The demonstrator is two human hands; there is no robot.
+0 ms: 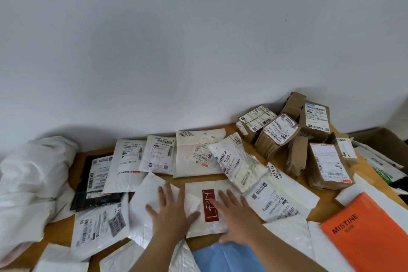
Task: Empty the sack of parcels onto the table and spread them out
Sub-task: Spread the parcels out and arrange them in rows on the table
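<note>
Many flat mailer parcels lie spread over the wooden table (92,152). My left hand (171,211) lies flat with spread fingers on a white bubble mailer (145,201). My right hand (235,213) presses flat on a white parcel with a red label (209,205). A crumpled white sack (31,183) slumps at the table's left edge. Brown cardboard parcels (293,137) are heaped at the back right. An orange mailer (364,232) lies at the right, and a black mailer (97,183) lies left of centre.
A plain white wall (198,40) rises right behind the table. An open cardboard box (379,139) with plastic bags stands beyond the table's right edge. A blue mailer (227,258) lies at the near edge under my right forearm.
</note>
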